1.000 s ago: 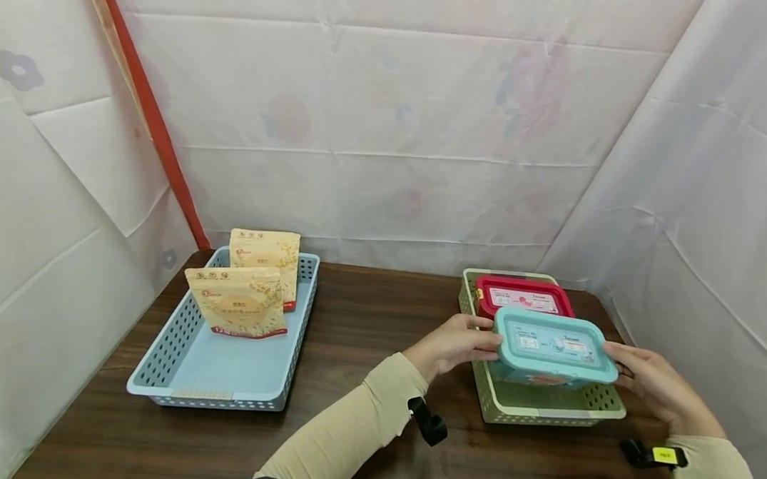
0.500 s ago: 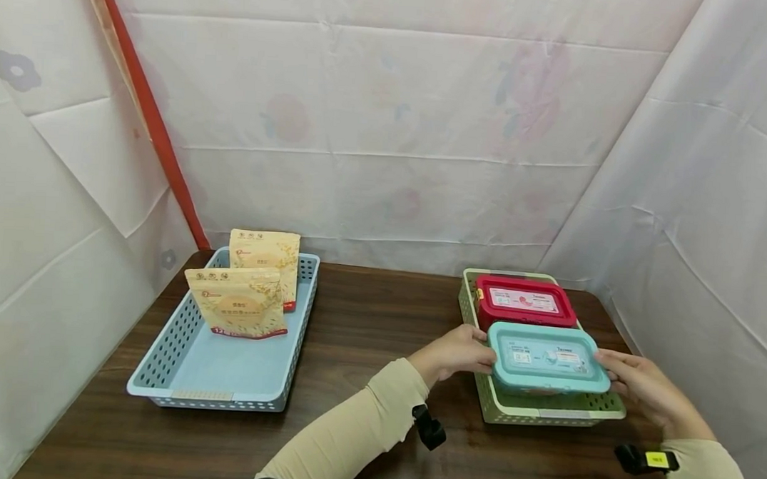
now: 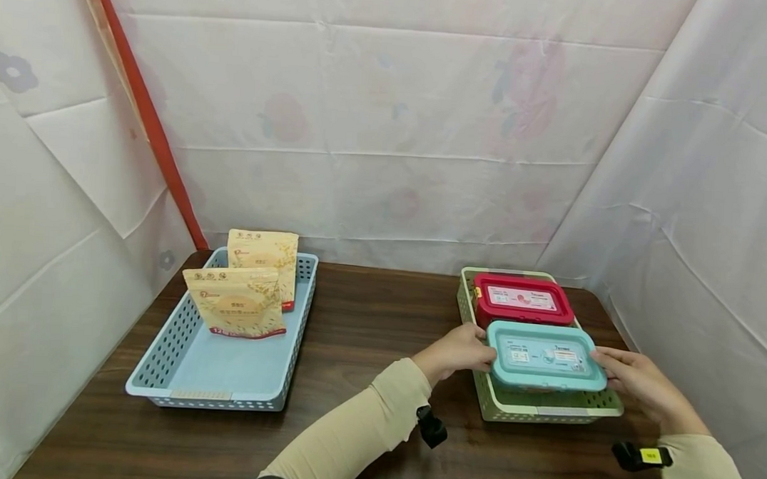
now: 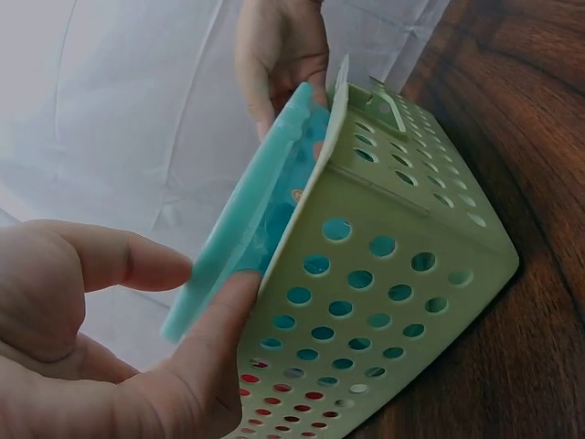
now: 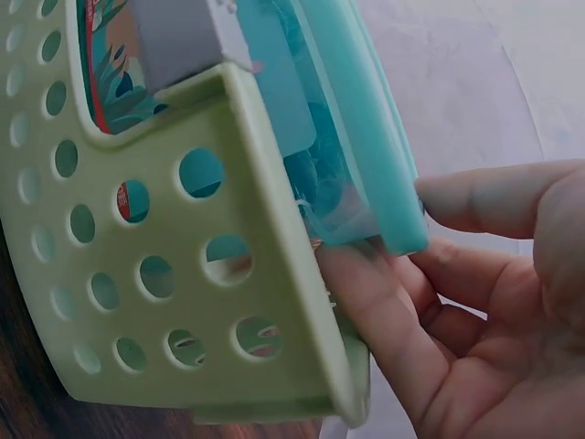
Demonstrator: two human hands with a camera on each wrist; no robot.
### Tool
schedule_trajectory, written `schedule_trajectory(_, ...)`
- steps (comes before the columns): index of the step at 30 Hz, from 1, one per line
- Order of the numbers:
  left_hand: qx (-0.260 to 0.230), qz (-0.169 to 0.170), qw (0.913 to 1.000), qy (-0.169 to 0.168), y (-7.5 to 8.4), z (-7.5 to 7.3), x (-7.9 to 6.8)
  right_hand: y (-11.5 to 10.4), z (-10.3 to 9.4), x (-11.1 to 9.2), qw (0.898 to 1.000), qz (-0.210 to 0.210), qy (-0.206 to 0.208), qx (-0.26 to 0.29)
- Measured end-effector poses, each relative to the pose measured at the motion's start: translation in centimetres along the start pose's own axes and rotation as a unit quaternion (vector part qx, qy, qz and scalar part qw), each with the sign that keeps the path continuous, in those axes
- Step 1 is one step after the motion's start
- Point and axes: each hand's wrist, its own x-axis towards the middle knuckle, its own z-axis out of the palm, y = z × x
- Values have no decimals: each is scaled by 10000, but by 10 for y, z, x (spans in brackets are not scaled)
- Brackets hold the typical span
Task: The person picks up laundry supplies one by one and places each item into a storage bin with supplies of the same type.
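Note:
A teal lidded plastic box point(image 3: 544, 355) lies lid-up in the front part of the green basket point(image 3: 565, 412). My left hand point(image 3: 458, 355) pinches the lid's left end, and my right hand point(image 3: 641, 383) holds the opposite end. In the left wrist view, the left thumb and a finger straddle the lid's edge point(image 4: 242, 215), and blue shows through the basket's holes. The right wrist view has fingers at the lid's end, close to the basket wall point(image 5: 183, 265). Behind the teal box sits a red lidded box point(image 3: 524, 299), in the same basket.
On the left of the brown table point(image 3: 380, 311) stands a light blue basket point(image 3: 223, 375). Two yellow pouches stand in it, a front pouch point(image 3: 236, 303) and a rear pouch point(image 3: 264, 252). White cloth walls point(image 3: 388, 125) enclose the back and sides.
Both hands have lowered the teal box into the green basket and shifted it slightly left. Its lid has gone from tilted to flatter, and more of the red box shows. The last half second brings little movement.

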Motion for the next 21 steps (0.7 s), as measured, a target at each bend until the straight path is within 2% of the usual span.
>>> schedule_trajectory(4,153,39,9999,12,1,1,-2,-1,-1,0,9998,-52,14,-179)
schedule_trajectory(13,167,37,9997,156,4,-1,-4,-6,-3,1,9995,40,-8,-300)
schedule_trajectory(21,244,73,9992,314,0,-1,-5,-3,-1,2,9995,-2,38,-308)
